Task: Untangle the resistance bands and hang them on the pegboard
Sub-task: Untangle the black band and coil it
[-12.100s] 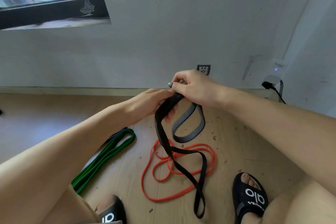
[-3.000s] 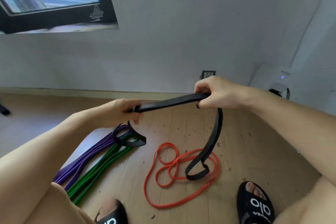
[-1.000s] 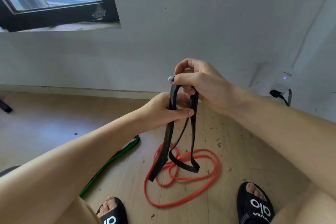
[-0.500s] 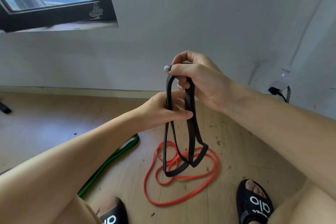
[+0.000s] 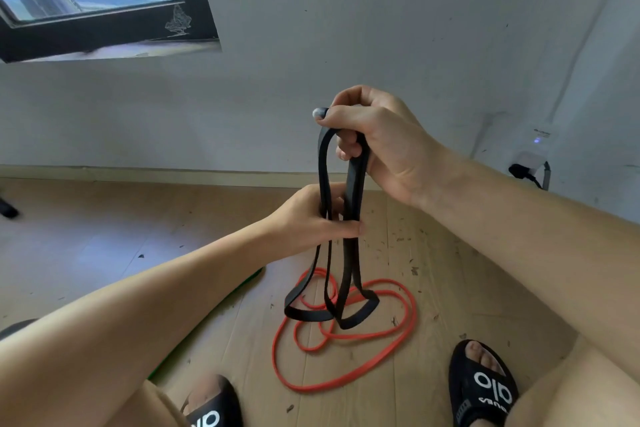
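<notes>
Right hand (image 5: 377, 146) grips folded top of flat black rubber band (image 5: 353, 204), left hand (image 5: 311, 218) clasps its strands lower down, loops dangling above thin red rubber band (image 5: 346, 378) on wooden floor (image 5: 104, 236).

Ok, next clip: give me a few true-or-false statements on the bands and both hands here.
1. The right hand holds the top of the black band above the left hand. True.
2. The left hand is empty. False: its grip is round the black band's strands lower down.
3. The red band lies in loops on the floor. True.
4. The black band is already hung on a pegboard. False: it hangs from the hands, and no pegboard is in view.
5. A green band shows beside the left forearm. True.
</notes>
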Motion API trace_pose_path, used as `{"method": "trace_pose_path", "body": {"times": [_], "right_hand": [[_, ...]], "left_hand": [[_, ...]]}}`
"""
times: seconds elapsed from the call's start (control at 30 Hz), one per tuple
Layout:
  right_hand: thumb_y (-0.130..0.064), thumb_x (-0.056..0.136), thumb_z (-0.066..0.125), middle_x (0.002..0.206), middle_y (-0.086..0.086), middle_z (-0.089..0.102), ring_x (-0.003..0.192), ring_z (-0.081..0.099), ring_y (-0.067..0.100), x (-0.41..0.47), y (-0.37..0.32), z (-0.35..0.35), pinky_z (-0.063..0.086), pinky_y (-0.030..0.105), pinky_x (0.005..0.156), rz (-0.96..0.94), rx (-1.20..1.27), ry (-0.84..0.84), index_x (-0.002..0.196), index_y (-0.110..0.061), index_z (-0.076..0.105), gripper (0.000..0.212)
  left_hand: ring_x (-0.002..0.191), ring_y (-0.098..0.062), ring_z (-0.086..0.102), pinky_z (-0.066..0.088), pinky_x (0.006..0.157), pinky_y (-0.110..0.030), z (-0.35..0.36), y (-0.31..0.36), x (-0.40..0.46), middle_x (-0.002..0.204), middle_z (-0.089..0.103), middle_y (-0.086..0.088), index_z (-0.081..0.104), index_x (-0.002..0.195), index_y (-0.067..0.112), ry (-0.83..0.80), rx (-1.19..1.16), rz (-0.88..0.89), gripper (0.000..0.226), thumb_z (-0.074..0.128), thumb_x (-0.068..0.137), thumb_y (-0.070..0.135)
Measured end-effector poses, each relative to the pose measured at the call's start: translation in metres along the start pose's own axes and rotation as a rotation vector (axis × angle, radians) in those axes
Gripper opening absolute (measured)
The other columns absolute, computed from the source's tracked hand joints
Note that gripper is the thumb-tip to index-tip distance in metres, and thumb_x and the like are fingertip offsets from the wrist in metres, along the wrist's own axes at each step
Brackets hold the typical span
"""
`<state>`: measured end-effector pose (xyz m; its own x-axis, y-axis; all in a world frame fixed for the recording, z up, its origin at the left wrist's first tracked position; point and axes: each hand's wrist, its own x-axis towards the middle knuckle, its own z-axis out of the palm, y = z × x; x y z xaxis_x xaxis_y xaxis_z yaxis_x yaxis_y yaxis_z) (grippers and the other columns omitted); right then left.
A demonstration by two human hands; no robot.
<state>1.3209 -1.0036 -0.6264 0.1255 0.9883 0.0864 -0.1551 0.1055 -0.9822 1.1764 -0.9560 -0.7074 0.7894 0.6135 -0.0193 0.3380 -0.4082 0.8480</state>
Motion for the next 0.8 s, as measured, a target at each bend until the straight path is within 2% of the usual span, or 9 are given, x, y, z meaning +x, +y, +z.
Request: {"method": "trace_pose_path", "body": {"times": [0.03, 0.17, 0.27, 0.37, 0.5, 0.6, 0.7, 0.8], "right_hand": [[-0.009, 0.085, 0.075, 0.071, 0.001, 0.047, 0.055, 0.039, 0.012, 0.001, -0.001, -0.002, 0.038, 0.029, 0.059, -0.003, 0.017, 0.012, 0.092, -0.013, 0.054, 0.023], [-0.009, 0.084, 0.076, 0.071, 0.001, 0.047, 0.056, 0.041, 0.012, 0.005, -0.003, -0.011, 0.039, 0.028, 0.059, -0.008, 0.076, 0.093, 0.099, -0.011, 0.054, 0.027], [-0.012, 0.082, 0.076, 0.072, 0.001, 0.049, 0.056, 0.046, 0.011, 0.01, 0.0, -0.024, 0.043, 0.027, 0.059, 0.011, 0.09, 0.165, 0.103, -0.012, 0.055, 0.029], [-0.012, 0.084, 0.074, 0.065, -0.002, 0.049, 0.058, 0.051, 0.012, 0.014, 0.002, -0.04, 0.05, 0.03, 0.065, 0.051, 0.115, 0.269, 0.107, -0.01, 0.058, 0.028], [-0.009, 0.087, 0.071, 0.06, -0.002, 0.05, 0.058, 0.054, 0.014, 0.019, 0.001, -0.057, 0.056, 0.034, 0.071, 0.081, 0.2, 0.338, 0.095, -0.012, 0.062, 0.013], [-0.008, 0.089, 0.07, 0.059, -0.001, 0.053, 0.058, 0.058, 0.014, 0.024, 0.006, -0.075, 0.059, 0.037, 0.075, 0.107, 0.213, 0.403, 0.096, -0.012, 0.06, 0.013], [-0.015, 0.097, 0.064, 0.067, 0.001, 0.056, 0.064, 0.061, 0.014, 0.025, 0.028, -0.101, 0.058, 0.039, 0.077, 0.292, 0.035, 0.448, 0.098, -0.013, 0.062, 0.003], [-0.02, 0.102, 0.057, 0.094, 0.01, 0.064, 0.085, 0.064, 0.022, 0.025, 0.052, -0.116, 0.055, 0.04, 0.072, 0.46, -0.363, 0.346, 0.102, -0.014, 0.062, 0.008]], "left_hand": [[0.078, -0.011, 0.066, 0.057, 0.079, -0.031, 0.001, -0.003, 0.0, 0.079, 0.067, 0.002, 0.067, 0.089, 0.01, -0.003, 0.018, -0.023, 0.015, 0.079, 0.088, 0.02], [0.088, -0.03, 0.066, 0.054, 0.09, -0.051, 0.002, -0.017, -0.001, 0.087, 0.066, -0.014, 0.062, 0.086, 0.008, -0.016, 0.08, -0.114, 0.024, 0.077, 0.085, 0.027], [0.089, -0.022, 0.07, 0.056, 0.093, -0.045, -0.001, -0.023, -0.004, 0.089, 0.073, -0.009, 0.064, 0.09, 0.01, -0.054, 0.09, -0.139, 0.013, 0.075, 0.088, 0.018], [0.076, -0.014, 0.063, 0.059, 0.082, -0.041, -0.006, -0.027, -0.007, 0.085, 0.066, -0.002, 0.056, 0.092, 0.017, -0.068, 0.24, -0.097, 0.022, 0.077, 0.087, 0.021], [0.078, -0.015, 0.074, 0.062, 0.08, -0.044, -0.011, -0.033, -0.009, 0.085, 0.073, -0.003, 0.056, 0.094, 0.015, -0.09, 0.255, -0.118, 0.022, 0.074, 0.092, 0.029], [0.079, -0.018, 0.077, 0.063, 0.082, -0.047, -0.01, -0.034, -0.012, 0.085, 0.076, -0.007, 0.058, 0.095, 0.011, -0.105, 0.203, -0.151, 0.021, 0.066, 0.099, 0.03], [0.077, -0.023, 0.078, 0.064, 0.08, -0.048, -0.016, -0.025, -0.014, 0.082, 0.075, -0.006, 0.056, 0.096, 0.004, -0.082, 0.119, -0.181, 0.026, 0.059, 0.103, 0.029], [0.08, -0.024, 0.078, 0.062, 0.084, -0.049, -0.028, -0.014, -0.02, 0.08, 0.072, -0.007, 0.054, 0.099, -0.003, -0.097, 0.101, -0.203, 0.033, 0.054, 0.105, 0.03]]}}
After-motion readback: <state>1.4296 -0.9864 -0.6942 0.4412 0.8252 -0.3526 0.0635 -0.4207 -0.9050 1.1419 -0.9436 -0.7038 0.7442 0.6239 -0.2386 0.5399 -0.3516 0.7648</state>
